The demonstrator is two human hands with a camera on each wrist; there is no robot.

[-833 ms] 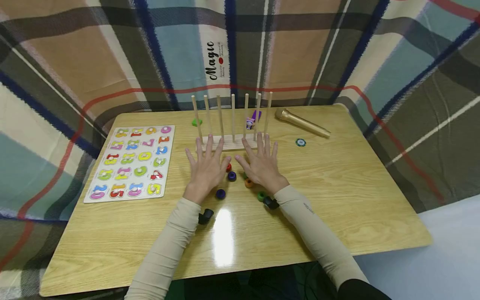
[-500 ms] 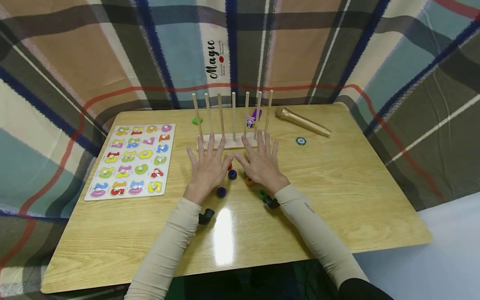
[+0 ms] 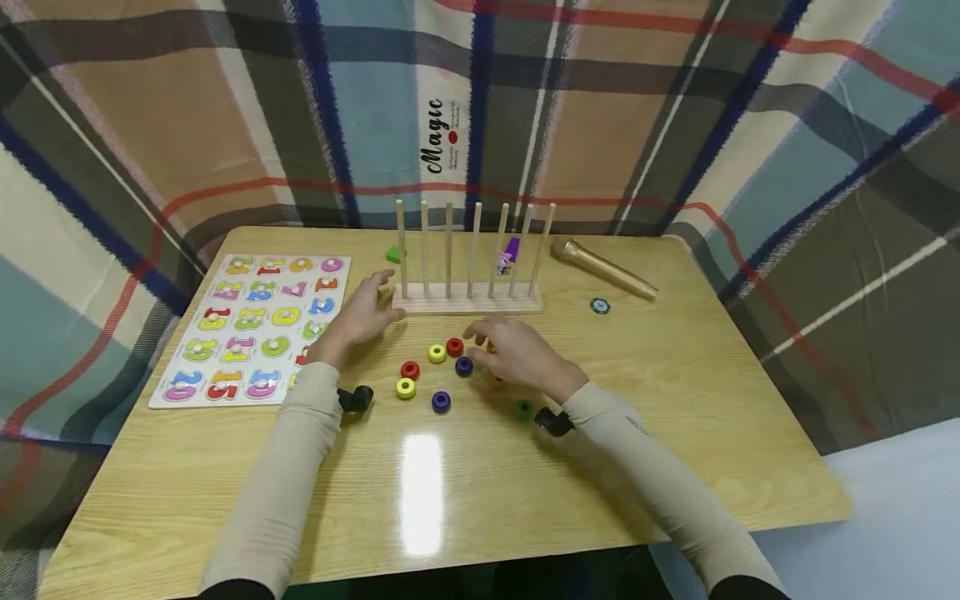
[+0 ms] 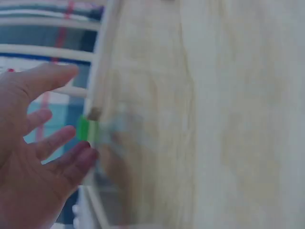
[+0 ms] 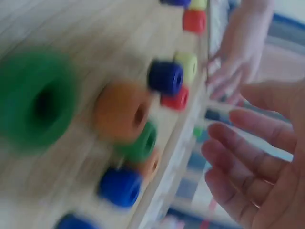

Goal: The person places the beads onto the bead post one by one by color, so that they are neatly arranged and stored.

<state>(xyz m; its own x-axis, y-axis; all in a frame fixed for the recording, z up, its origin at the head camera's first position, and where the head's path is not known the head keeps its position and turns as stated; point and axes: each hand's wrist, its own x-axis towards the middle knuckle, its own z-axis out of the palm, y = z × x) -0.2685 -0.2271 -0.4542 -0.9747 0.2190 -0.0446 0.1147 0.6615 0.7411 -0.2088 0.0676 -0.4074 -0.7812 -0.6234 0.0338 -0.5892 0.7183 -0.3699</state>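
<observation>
Wooden table (image 3: 675,433) glossy: loose beads may roll if knocked. Right hand (image 3: 517,358), fingers relaxed, empty, hovers over orange bead (image 5: 121,112), blue bead (image 3: 463,365) beside. Left hand (image 3: 365,312) spread, empty, by peg rack (image 3: 468,296); careless sweep could topple it. Beyond: number puzzle (image 3: 255,325), gold microphone (image 3: 603,267).

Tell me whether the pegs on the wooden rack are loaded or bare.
Bare: all seven pegs of the rack stand empty; the rings lie loose on the table.

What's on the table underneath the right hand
The right hand hovers open over loose beads: an orange bead and a green bead lie beneath it. The head view hides most of them under the hand.
</observation>
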